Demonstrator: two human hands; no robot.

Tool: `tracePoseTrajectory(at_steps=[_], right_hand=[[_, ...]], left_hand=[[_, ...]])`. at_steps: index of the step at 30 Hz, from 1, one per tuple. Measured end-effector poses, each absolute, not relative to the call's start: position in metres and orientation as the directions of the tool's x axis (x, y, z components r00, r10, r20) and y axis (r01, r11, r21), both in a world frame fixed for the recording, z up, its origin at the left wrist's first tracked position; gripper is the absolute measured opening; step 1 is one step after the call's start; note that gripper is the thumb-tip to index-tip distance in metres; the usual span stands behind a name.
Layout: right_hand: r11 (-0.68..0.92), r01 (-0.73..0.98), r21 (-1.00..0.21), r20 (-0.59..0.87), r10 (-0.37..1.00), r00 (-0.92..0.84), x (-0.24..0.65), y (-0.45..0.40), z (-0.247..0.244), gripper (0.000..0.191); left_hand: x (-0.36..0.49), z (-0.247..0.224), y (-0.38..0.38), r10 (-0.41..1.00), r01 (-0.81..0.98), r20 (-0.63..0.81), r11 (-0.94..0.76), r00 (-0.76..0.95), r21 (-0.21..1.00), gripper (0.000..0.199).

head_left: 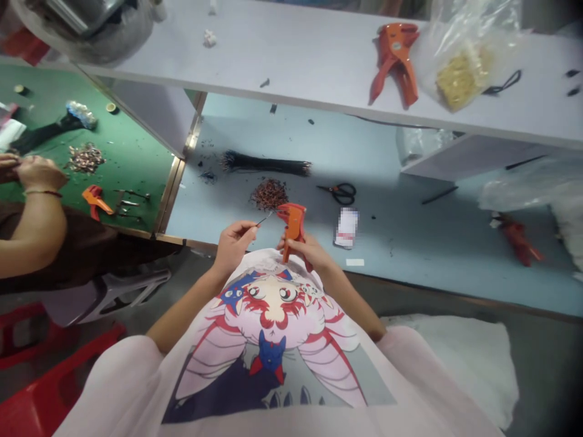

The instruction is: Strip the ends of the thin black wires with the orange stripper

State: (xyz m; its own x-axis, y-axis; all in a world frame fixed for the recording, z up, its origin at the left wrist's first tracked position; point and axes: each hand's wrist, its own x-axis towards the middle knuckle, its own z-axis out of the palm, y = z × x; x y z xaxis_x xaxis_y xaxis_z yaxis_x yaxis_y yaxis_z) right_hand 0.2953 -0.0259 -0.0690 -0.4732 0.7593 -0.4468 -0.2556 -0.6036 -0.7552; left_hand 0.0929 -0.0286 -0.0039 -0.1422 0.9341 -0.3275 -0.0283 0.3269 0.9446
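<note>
In my left hand [233,247] a short dark wire [263,220] is pinched, its far end pointing toward the tool beside it. My right hand [310,250] is wrapped round the handles of an orange wire stripper [294,223], its head at the upper left. Whether the stripper's jaws touch the wire I cannot tell. Just beyond them lies a pile of small copper-and-dark scraps [270,194]. Behind the pile is a long bundle of black wires [266,162] with bared ends. Scissors [339,193] with black handles rest to the right of the pile.
A phone-like object [347,228], blurred out, lies near the table's front edge. Above runs a white shelf [291,54] with another orange stripper [395,64] and a bag of gold-coloured parts [464,73]. At left, a co-worker's hands [39,173] work over a green table [136,136].
</note>
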Motion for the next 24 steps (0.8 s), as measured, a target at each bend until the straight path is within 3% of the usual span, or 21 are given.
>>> tracePoseTrajectory(at_steps=[4,7,12,16,18,24], right_hand=[[-0.703,-0.486,-0.52,-0.421,0.706,-0.57,0.291,-0.034,-0.046,0.029],[-0.721,-0.505,-0.474,-0.36,0.683,-0.636,0.286,-0.038,-0.03,0.028],[-0.655,-0.511,-0.556,-0.336,0.74,-0.583,0.269,-0.035,-0.016,0.032],[-0.47,-0.42,-0.777,-0.406,0.883,-0.236,0.254,-0.023,-0.009,0.031],[-0.421,-0.363,-0.831,-0.4,0.907,-0.134,0.252,-0.018,-0.002,0.031],[-0.648,-0.42,-0.635,-0.354,0.728,-0.587,0.246,-0.028,0.024,0.029]], left_hand=[[0.095,0.0,-0.025,0.957,-0.043,-0.275,0.272,-0.096,0.961,0.023],[0.093,0.004,-0.023,0.968,-0.065,-0.248,0.246,-0.031,0.967,0.025],[0.08,0.012,-0.019,0.982,-0.059,-0.183,0.185,0.041,0.981,0.024],[0.067,0.014,-0.016,0.995,0.011,-0.095,0.095,0.004,0.995,0.018],[0.06,0.014,-0.015,0.999,0.085,-0.041,0.043,-0.021,0.995,0.015],[0.046,0.013,-0.014,0.998,0.112,0.042,-0.046,0.038,0.993,0.014]])
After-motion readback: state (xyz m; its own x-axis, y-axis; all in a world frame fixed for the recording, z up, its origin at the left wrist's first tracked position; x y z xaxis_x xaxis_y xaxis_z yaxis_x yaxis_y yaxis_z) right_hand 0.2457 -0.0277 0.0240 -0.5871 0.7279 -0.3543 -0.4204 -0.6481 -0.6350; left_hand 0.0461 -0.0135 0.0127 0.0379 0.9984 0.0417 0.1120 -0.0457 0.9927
